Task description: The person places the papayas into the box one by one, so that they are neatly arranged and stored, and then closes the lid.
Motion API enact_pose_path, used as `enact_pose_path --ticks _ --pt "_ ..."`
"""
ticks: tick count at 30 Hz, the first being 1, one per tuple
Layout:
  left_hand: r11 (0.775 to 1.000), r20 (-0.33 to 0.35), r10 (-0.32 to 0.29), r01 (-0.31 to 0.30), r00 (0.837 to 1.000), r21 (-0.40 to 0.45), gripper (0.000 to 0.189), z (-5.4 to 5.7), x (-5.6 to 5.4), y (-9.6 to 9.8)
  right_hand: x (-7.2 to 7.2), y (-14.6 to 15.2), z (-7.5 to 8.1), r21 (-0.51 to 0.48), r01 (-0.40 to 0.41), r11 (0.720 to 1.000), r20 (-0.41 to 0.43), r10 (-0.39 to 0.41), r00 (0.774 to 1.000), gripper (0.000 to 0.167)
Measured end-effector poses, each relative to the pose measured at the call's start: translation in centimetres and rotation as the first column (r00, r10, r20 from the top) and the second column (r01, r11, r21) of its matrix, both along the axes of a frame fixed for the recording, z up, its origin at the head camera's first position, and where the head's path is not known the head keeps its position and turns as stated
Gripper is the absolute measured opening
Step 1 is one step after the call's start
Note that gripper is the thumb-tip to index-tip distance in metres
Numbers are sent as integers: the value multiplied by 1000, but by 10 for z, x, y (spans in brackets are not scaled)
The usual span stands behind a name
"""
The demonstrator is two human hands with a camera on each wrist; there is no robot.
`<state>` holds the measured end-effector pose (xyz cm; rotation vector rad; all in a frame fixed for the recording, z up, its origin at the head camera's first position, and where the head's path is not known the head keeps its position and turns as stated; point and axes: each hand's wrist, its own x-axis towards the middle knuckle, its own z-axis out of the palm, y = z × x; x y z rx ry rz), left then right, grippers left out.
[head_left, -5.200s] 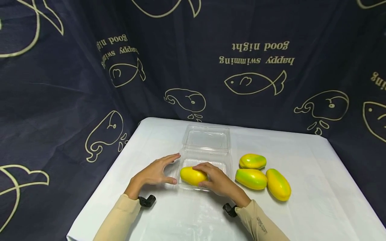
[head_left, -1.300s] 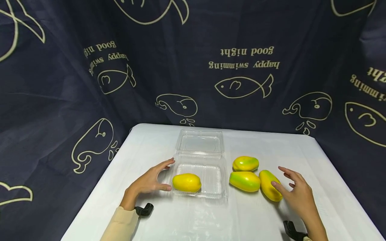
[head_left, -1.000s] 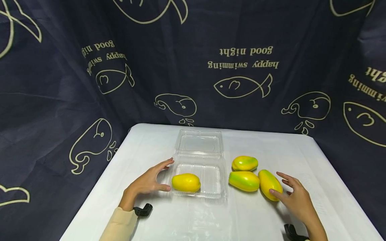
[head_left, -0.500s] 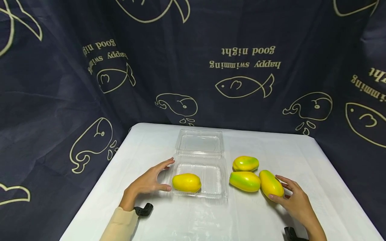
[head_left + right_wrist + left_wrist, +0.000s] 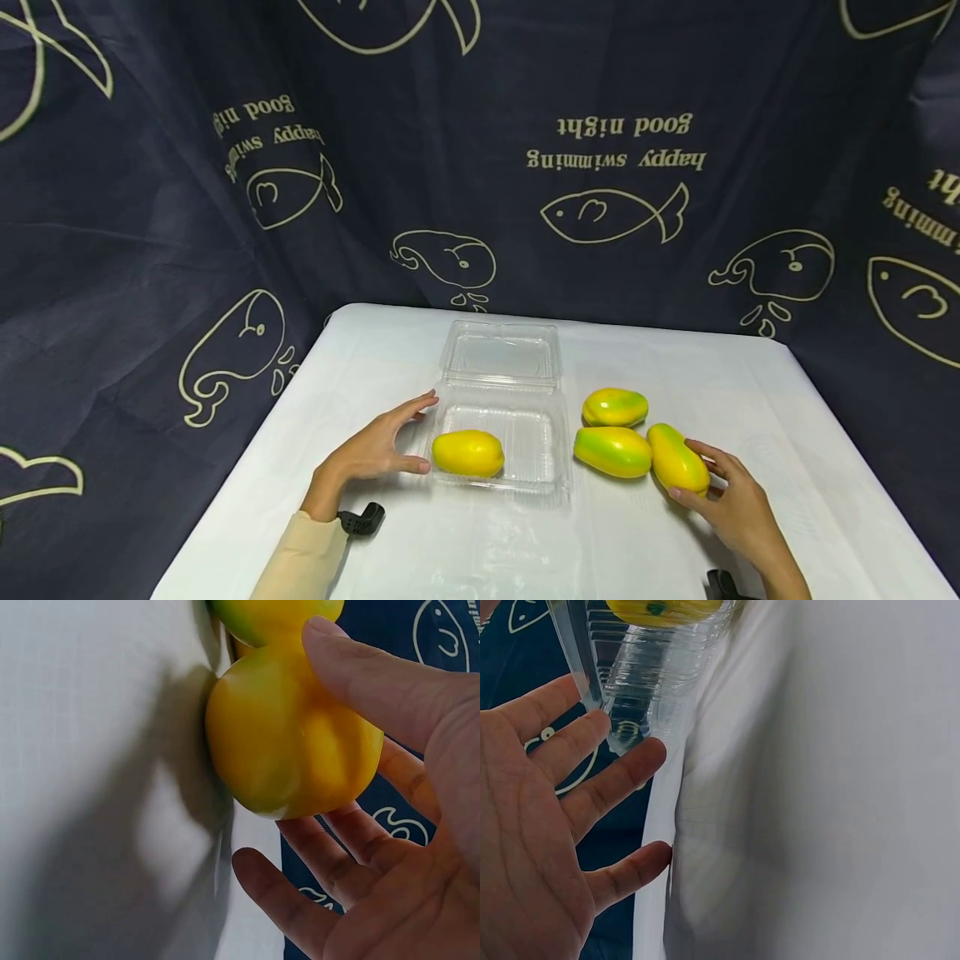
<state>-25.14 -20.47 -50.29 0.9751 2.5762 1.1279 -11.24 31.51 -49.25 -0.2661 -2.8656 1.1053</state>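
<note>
One fruit [image 5: 468,453] lay in the open box [image 5: 531,437]; three fruits [image 5: 612,452] remained outside. The left hand [image 5: 367,450] spread wide beside the box; the right hand [image 5: 733,502] gripped the rightmost fruit [image 5: 673,458].

I see curtained-off tabletop recording spot: navy fish-print cloth [image 5: 450,158] hangs beyond far and left edges of white-covered table [image 5: 480,546]; black wrist camera [image 5: 363,518]. Room behind hidden, can't tell type.
</note>
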Motion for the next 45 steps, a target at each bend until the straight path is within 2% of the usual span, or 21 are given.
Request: enact_pose_path --ticks 6,10,15,18,21,25,30,35,42,45 --pt "1000 2 -2 2 1000 -1 103 0 1 0 2 -1 0 -3 0 1000 -16 0 1000 88" --pt "1000 -2 -2 2 1000 -1 103 -1 1 -1 3 -1 2 16 3 1000 -61 -2 998 84" --pt "1000 -7 -10 10 1000 -1 101 -1 -2 -1 2 3 12 57 26 998 -150 -18 989 83" --pt "1000 -3 -11 11 1000 -3 102 0 -4 1 -1 5 21 84 21 996 -244 0 970 81" --pt "1000 -4 -10 10 1000 -5 102 0 -5 2 -5 4 28 104 -11 995 -330 45 943 79" --pt "1000 0 -7 7 1000 -3 102 0 -4 2 -13 -5 35 122 -43 992 -386 87 919 79" --pt "1000 4 -11 11 1000 4 102 -1 -3 2 -23 -19 36 127 -85 988 -407 130 904 77" --pt "1000 4 -9 9 1000 7 102 -1 -2 1 -37 -34 34 112 -173 979 -418 204 885 76" --pt "1000 0 -8 8 1000 9 101 0 -2 1 -55 -61 35 73 -304 950 -399 307 864 75" --pt "1000 1 -9 9 1000 1 102 0 -2 2 -62 -72 34 72 -352 933 -403 350 846 75"
